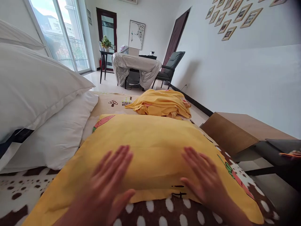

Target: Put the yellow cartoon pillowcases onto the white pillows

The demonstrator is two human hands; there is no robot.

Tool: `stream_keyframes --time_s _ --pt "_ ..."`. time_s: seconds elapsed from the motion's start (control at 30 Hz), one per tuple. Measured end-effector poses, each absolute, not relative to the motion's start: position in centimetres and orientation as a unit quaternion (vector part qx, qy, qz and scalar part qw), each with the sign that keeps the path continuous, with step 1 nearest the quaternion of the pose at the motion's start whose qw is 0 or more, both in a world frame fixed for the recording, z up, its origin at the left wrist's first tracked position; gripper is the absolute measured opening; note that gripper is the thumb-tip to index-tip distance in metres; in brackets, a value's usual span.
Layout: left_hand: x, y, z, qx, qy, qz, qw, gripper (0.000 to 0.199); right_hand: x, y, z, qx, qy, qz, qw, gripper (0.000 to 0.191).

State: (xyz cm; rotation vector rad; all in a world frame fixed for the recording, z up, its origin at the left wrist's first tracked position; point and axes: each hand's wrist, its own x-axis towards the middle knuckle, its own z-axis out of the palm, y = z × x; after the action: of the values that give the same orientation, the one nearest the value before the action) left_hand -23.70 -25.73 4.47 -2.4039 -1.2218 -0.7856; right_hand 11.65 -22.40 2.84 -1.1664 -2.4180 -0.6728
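Head-camera footage showed a yellow pillow [150,147] laid flat on the bed [14,191], its near edge resting on a brown spotted cover [178,213]. The left hand [105,182] and the right hand [204,179] were pressed palm-down on the pillow's near half, fingers [117,157] spread wide and nothing gripped in either. Motion blur was present on both hands, so the exact contact could only be judged as probably light. Two white pillows [47,103] were stacked just beside the yellow one on the left, and a heap of folded yellow fabric [162,103] lay beyond it. A wooden nightstand [235,128] stood to the right. For the smoothing to be done well, even pressure from both palms, swept outward from the middle towards the corners, would likely be needed.
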Motion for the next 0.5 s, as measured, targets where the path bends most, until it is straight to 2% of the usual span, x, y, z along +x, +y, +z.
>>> stream_keyframes --time_s 0.13,0.33,0.43,0.5 --pt "-17.9 -21.4 1.2 -0.899 -0.367 -0.183 0.155 0.101 5.7 -20.2 0.8 -0.357 -0.903 -0.206 0.125 0.087" --pt "-20.4 -21.4 -3.1 -0.892 -0.387 -0.168 0.163 0.081 10.2 -20.9 -4.7 -0.399 -0.879 -0.225 0.130 0.088" --pt "-23.2 -22.3 -3.8 -0.882 -0.409 -0.165 0.165 0.085 14.5 -22.1 -6.1 -0.462 -0.843 -0.235 0.144 0.090" --pt "-25.8 -23.1 -4.8 -0.854 -0.465 -0.172 0.155 0.093 17.9 -22.9 -6.7 -0.544 -0.796 -0.223 0.142 0.082"
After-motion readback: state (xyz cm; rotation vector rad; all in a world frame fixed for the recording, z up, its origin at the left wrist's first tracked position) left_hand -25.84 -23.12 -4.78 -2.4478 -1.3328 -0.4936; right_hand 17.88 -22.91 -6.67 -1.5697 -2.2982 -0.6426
